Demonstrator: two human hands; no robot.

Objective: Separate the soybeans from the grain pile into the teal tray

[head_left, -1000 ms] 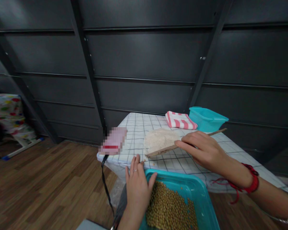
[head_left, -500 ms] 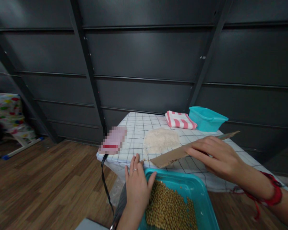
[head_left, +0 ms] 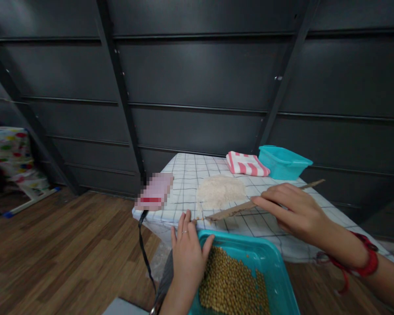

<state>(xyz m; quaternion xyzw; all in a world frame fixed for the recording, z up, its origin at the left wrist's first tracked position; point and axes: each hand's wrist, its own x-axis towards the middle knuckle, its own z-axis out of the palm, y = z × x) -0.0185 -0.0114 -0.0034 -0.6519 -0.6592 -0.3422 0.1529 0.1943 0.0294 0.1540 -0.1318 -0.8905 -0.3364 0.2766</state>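
My right hand point(head_left: 293, 210) grips a long strip of cardboard point(head_left: 231, 211) from above. The strip stands nearly edge-on, its left end low at the table's front edge, near a few small crumbs. My left hand point(head_left: 188, 253) lies over the left rim of a teal plastic tub point(head_left: 279, 262), its fingers stretched toward the table edge and its thumb over the tub's corner. Inside the tub is a heap of small greenish-brown beans point(head_left: 231, 280). Behind the strip, a flat pile of pale flour-like powder point(head_left: 220, 191) is spread on the checked tablecloth point(head_left: 192, 168).
A folded pink-and-white striped towel point(head_left: 248, 164) and a second teal tub point(head_left: 284, 164) stand at the back right of the table. A blurred pink object point(head_left: 156, 192) with a black strap point(head_left: 142, 245) lies at the left edge. Dark panelled wall point(head_left: 197, 74) rises behind.
My right hand has tipped the cardboard strip, so its face shows less and its edge more. The strip's lower edge has risen slightly. My left hand and the tub have stayed in place.
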